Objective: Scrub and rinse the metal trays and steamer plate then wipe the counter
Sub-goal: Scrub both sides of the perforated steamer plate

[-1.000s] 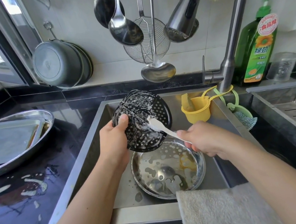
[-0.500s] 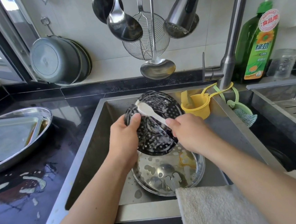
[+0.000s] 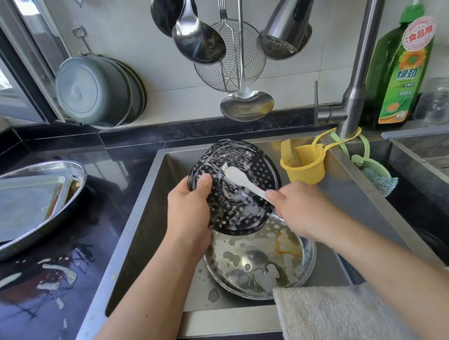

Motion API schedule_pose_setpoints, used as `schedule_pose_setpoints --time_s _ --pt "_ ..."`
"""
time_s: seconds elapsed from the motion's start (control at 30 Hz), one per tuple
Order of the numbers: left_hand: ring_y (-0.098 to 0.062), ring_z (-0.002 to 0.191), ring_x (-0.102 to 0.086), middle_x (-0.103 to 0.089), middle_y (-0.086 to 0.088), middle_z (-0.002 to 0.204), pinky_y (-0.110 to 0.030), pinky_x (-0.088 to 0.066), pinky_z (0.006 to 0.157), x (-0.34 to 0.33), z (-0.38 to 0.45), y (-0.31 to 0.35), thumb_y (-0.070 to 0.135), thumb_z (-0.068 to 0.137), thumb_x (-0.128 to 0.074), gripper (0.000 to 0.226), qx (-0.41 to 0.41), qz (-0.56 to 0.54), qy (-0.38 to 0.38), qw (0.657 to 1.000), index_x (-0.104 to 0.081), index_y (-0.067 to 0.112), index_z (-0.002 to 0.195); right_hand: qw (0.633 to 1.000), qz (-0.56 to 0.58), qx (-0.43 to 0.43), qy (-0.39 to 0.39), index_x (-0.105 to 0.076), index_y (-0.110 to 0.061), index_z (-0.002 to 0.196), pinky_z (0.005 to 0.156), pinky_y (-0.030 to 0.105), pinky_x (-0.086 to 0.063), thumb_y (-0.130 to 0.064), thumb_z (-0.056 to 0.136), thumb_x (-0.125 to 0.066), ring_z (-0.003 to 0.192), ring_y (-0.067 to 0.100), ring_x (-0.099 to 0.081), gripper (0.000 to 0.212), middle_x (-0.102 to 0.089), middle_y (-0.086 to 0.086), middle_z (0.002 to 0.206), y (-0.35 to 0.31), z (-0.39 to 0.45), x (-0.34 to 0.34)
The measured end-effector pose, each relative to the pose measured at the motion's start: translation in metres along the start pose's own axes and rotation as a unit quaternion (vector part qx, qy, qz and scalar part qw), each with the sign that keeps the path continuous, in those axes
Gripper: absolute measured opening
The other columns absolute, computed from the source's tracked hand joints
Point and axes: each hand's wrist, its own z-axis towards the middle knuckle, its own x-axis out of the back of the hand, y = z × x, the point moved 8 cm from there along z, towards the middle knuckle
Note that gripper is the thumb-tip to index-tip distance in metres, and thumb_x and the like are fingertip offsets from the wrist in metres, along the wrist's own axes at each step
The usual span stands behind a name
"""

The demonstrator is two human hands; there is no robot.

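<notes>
— What is each of your hands doing?

— My left hand (image 3: 191, 208) grips the left rim of the dark, round, perforated metal steamer plate (image 3: 236, 188), thumb curled over its face and the fingers behind it. I hold the plate tilted up on edge over the stainless steel sink (image 3: 141, 232), its soapy face turned toward me. My right hand (image 3: 301, 211) is closed round the handle of a white plastic brush (image 3: 242, 180), whose head lies against the upper middle of the plate.

— How are your arms set?

— Both forearms reach forward over the near rim of the sink and converge on the plate, the left wrist bent upward, the right arm passing above a beige towel (image 3: 342, 320) draped on the sink's front edge.

— And the other dishes?

— A round, shiny metal basin (image 3: 260, 265) with suds in it sits in the sink bottom, just under the plate. On the black counter (image 3: 39, 311) to my left, a flat rectangular metal tray (image 3: 15, 206) lies inside an oval metal tray (image 3: 61, 171), with foam streaks on the counter nearby.
</notes>
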Motion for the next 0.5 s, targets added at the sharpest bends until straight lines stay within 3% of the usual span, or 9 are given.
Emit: schedule_pose_setpoints --time_s 0.17,0.33,0.4,0.5 --pt "-0.025 0.097 -0.078 -0.080 -0.006 0.104 -0.048 -0.063 0.085 -0.006 -0.002 0.000 0.015 0.109 -0.050 0.020 -0.007 0.026 -0.013 1.000 -0.069 0.013 0.116 0.994 -0.034 0.012 0.100 -0.045 -0.021 0.071 0.064 0.037 -0.037 -0.051 0.107 -0.030 0.075 0.029 -0.053 0.049 -0.055 0.004 0.077 -0.005 0.001 0.016" --pt "-0.022 0.097 -0.077 -0.080 -0.002 0.103 -0.051 -0.062 0.090 0.008 0.004 0.000 0.011 0.109 -0.050 0.019 -0.009 0.008 0.018 1.000 -0.068 0.015 0.114 0.998 0.004 -0.041 0.048 -0.060 -0.009 0.080 0.070 0.040 -0.049 -0.048 0.107 -0.034 0.079 0.032 -0.059 0.054 -0.064 0.011 0.082 0.016 0.009 0.017" --pt "-0.029 0.104 -0.076 -0.078 -0.010 0.111 -0.054 -0.061 0.091 -0.002 0.002 -0.005 0.002 0.105 -0.051 0.022 0.024 -0.005 -0.040 0.999 -0.064 0.007 0.121 0.998 0.021 -0.029 0.044 -0.062 -0.007 0.082 0.075 0.040 -0.050 -0.047 0.107 -0.035 0.079 0.032 -0.060 0.055 -0.066 0.011 0.083 0.014 0.010 0.018" --pt "-0.039 0.114 -0.071 -0.072 -0.022 0.123 -0.057 -0.059 0.094 -0.024 -0.009 -0.017 -0.018 0.095 -0.046 0.043 0.097 -0.022 -0.145 0.984 -0.057 0.002 0.132 0.999 0.013 -0.001 0.040 -0.058 -0.011 0.075 0.063 0.036 -0.042 -0.049 0.106 -0.036 0.069 0.026 -0.056 0.054 -0.061 0.006 0.072 0.005 0.008 0.015"
